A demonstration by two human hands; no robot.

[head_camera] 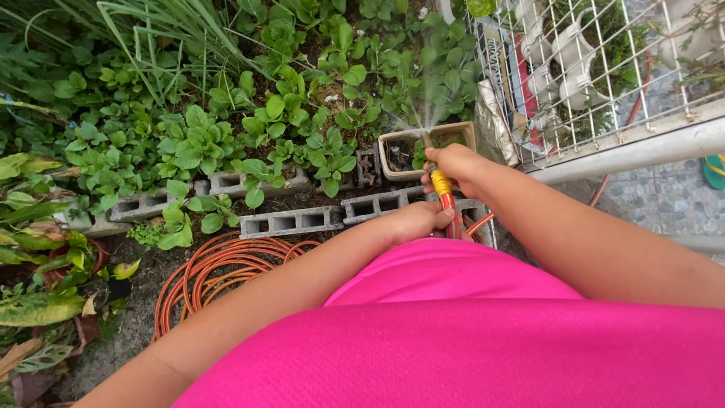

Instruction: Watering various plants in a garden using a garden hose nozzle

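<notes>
We see through one camera worn on the head, looking steeply down past the pink shirt (pixel 453 332) and both forearms, close to the hands (pixel 451 162) at mid-frame and facing out over the row of concrete blocks (pixel 291 221) to the leafy bed (pixel 196 140) beyond.

Hose (pixel 219 264) orange, coiled; nozzle (pixel 440 183) yellow. Shirt (pixel 468 332) bright pink. Leafy plants (pixel 196 140) green. Concrete blocks (pixel 291 221) grey. Wire fence (pixel 604 75) white. Square pot (pixel 393 147) beige.
</notes>
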